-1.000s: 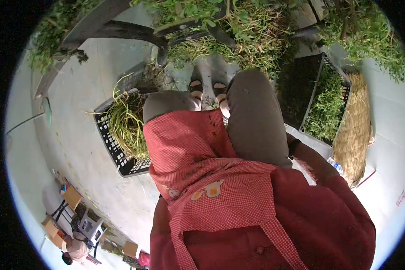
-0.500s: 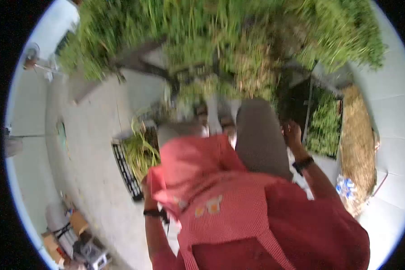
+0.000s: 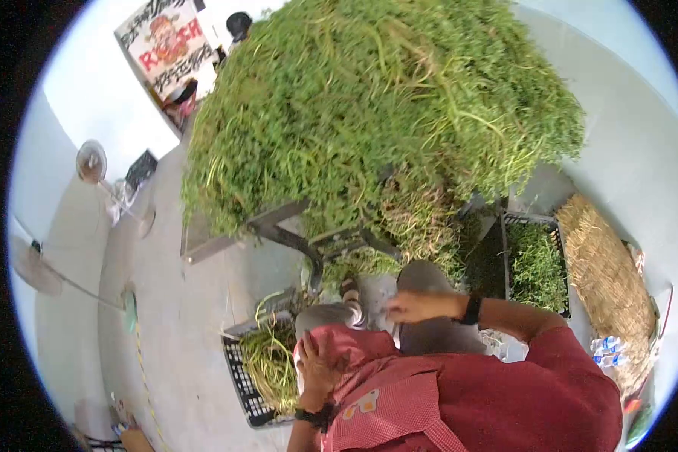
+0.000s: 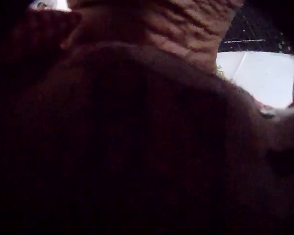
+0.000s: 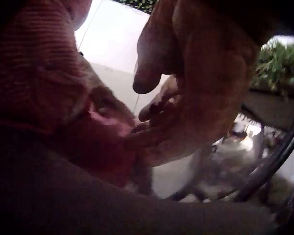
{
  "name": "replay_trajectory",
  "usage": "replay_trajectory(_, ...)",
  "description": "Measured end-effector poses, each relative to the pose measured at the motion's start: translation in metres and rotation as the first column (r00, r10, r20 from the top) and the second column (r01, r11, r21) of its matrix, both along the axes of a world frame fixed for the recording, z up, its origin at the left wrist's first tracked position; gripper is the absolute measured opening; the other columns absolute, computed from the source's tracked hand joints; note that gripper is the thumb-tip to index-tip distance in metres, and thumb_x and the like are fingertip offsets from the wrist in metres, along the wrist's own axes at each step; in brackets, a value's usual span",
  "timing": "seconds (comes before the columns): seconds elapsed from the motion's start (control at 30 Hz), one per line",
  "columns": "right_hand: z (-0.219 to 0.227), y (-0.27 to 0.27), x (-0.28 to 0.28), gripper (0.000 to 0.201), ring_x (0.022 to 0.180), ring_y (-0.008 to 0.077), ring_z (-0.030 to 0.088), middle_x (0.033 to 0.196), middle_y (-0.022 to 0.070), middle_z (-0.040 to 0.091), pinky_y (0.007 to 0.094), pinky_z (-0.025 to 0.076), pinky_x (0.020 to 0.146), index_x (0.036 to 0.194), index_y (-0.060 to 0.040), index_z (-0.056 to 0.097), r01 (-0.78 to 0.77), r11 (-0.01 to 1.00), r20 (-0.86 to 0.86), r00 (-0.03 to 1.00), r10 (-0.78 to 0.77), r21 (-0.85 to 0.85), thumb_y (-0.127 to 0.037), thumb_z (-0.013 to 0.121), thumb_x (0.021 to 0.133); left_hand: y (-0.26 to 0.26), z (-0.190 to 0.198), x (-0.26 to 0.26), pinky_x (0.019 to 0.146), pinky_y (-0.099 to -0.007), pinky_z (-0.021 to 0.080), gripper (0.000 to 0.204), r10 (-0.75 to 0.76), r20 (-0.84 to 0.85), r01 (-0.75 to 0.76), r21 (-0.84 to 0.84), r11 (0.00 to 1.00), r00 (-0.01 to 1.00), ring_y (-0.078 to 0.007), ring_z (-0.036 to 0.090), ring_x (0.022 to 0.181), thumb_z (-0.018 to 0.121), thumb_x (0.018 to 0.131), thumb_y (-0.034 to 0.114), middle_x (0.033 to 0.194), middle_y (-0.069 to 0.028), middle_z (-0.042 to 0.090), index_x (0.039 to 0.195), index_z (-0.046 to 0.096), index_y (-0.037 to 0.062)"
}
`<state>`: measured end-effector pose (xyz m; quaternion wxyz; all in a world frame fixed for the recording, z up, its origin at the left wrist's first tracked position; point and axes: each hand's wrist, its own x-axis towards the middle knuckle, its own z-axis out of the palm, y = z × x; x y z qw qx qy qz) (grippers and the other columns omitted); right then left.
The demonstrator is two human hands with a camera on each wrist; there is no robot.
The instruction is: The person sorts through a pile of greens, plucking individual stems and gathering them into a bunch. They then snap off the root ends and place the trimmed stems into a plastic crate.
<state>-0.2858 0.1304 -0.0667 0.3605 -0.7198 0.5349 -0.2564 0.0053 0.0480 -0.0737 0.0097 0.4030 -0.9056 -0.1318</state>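
Observation:
In the head view my left hand (image 3: pixel 319 369) rests on the red checked apron (image 3: pixel 365 345) over the left thigh, its fingers spread. My right hand (image 3: pixel 418 307) hovers over the right knee, in front of the grey trousers (image 3: pixel 428 277). The right wrist view has its thumb (image 5: pixel 148 81) apart from loosely bent fingers, with nothing visible between them. Skin and dark shadow fill most of the left wrist view. Ahead of the knees rises a large heap of leafy green stems (image 3: pixel 369 105) on a dark-framed table (image 3: pixel 282 226).
A black crate (image 3: pixel 242 380) of long stems stands by the left leg. At the right are another crate (image 3: pixel 505 252) of greens, a rolled straw mat (image 3: pixel 606 279) and water bottles (image 3: pixel 609 352). Cut stems (image 3: pixel 426 218) lie under the heap. Fans (image 3: pixel 92 162) stand far left.
The head view has tilted up, bringing the heap's top and a poster into sight. My left hand has come onto the apron, and the right has swung inward from beside the right leg to the knee.

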Motion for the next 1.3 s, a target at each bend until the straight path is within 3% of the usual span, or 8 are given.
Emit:
replay_trajectory(0.23, 0.162, -0.034, -0.129, 0.016, 0.059, 0.0264, 0.057, 0.069, 0.012, 0.056, 0.0339, 0.047, 0.055, 0.086, -0.0031, 0.059, 0.153, 0.513, -0.266, 0.711, -0.651, -0.845, -0.016, 0.063, 0.077, -0.01, -0.02, 0.002, 0.094, -0.0627, 0.026, 0.075, -0.031, -0.033, 0.034, 0.085, 0.996, 0.999, -0.0453, 0.016, 0.129, 0.06, 0.074, 0.055, 0.142, -0.0243, 0.014, 0.137, 0.03, 0.0264)
replay_trajectory(0.4, 0.231, 0.004, -0.201, 0.027, 0.067, 0.0115, 0.06, 0.087, 0.007, 0.064, 0.0266, 0.052, 0.059, 0.107, -0.0002, 0.06, 0.632, 0.399, 0.211, 0.671, -0.711, -0.665, -0.012, 0.06, 0.083, -0.006, -0.012, -0.006, 0.095, -0.062, 0.026, 0.074, 0.028, -0.039, -0.027, 0.044, 0.999, 0.999, -0.0448, 0.015, 0.129, 0.063, 0.072, 0.053, 0.141, -0.0237, 0.017, 0.135, 0.034, 0.0264)
replay_trajectory(0.47, 0.222, 0.013, -0.219, 0.028, 0.068, 0.0202, 0.064, 0.081, 0.0115, 0.065, 0.0314, 0.051, 0.062, 0.102, -0.0056, 0.062, 0.878, 0.207, 0.235, 0.331, -0.914, -0.431, -0.005, 0.06, 0.074, -0.007, -0.015, -0.005, 0.094, -0.0618, 0.027, 0.074, 0.006, -0.078, -0.004, 0.03, 1.0, 0.997, -0.0449, 0.015, 0.129, 0.064, 0.071, 0.051, 0.142, -0.0238, 0.017, 0.134, 0.035, 0.0259)
replay_trajectory(0.6, 0.17, 0.009, -0.254, 0.032, 0.081, 0.0223, 0.064, 0.094, 0.0147, 0.064, 0.0339, 0.051, 0.069, 0.104, -0.0061, 0.061, 0.941, 0.209, 0.222, 0.271, -0.937, -0.267, -0.004, 0.06, 0.073, -0.005, -0.011, -0.008, 0.093, -0.0615, 0.028, 0.075, -0.01, -0.172, 0.012, 0.013, 1.0, 0.985, -0.0445, 0.016, 0.128, 0.069, 0.068, 0.047, 0.142, -0.0237, 0.017, 0.132, 0.038, 0.0247)
replay_trajectory(0.67, 0.141, -0.003, -0.272, 0.04, 0.075, 0.0277, 0.065, 0.087, 0.0132, 0.066, 0.0359, 0.053, 0.067, 0.118, -0.0129, 0.055, 0.424, 0.055, 0.071, 0.275, -0.959, -0.904, -0.014, 0.06, 0.078, -0.005, -0.008, -0.012, 0.093, -0.0617, 0.028, 0.074, -0.012, -0.134, 0.014, 0.016, 1.0, 0.991, -0.0442, 0.017, 0.128, 0.069, 0.068, 0.047, 0.141, -0.0237, 0.018, 0.131, 0.038, 0.024)
replay_trajectory(0.87, 0.147, 0.017, -0.224, 0.018, 0.071, 0.0308, 0.062, 0.079, 0.0167, 0.062, 0.0404, 0.05, 0.062, 0.091, -0.006, 0.062, 0.738, 0.175, -0.159, 0.092, -0.983, -0.652, -0.019, 0.059, 0.078, -0.011, -0.009, -0.018, 0.093, -0.0622, 0.027, 0.077, -0.008, -0.104, 0.009, 0.008, 1.0, 0.995, -0.044, 0.017, 0.128, 0.071, 0.065, 0.046, 0.14, -0.0206, 0.021, 0.13, 0.039, 0.0199)
replay_trajectory(0.93, 0.143, 0.027, -0.205, 0.019, 0.052, 0.0243, 0.059, 0.065, 0.0125, 0.06, 0.0355, 0.048, 0.05, 0.086, -0.003, 0.062, 0.874, 0.305, 0.094, 0.364, -0.927, -0.379, -0.02, 0.059, 0.08, -0.014, -0.013, -0.026, 0.093, -0.0623, 0.026, 0.079, 0.011, -0.05, -0.009, 0.036, 0.999, 0.999, -0.0442, 0.017, 0.128, 0.072, 0.064, 0.045, 0.14, -0.0196, 0.021, 0.13, 0.039, 0.0179)
replay_trajectory(1.3, 0.107, 0.012, -0.099, 0.023, 0.042, 0.0103, 0.053, 0.063, 0.0056, 0.059, 0.023, 0.041, 0.037, 0.096, -0.0004, 0.055, 0.689, 0.651, 0.851, 0.095, -0.516, 0.318, -0.023, 0.052, 0.091, -0.037, 0.045, -0.137, 0.093, -0.0409, 0.038, 0.043, -0.219, -0.505, 0.284, 0.054, 0.957, 0.835, -0.0377, 0.043, 0.115, 0.061, 0.081, 0.021, 0.125, -0.0208, 0.044, 0.118, 0.049, 0.0033)
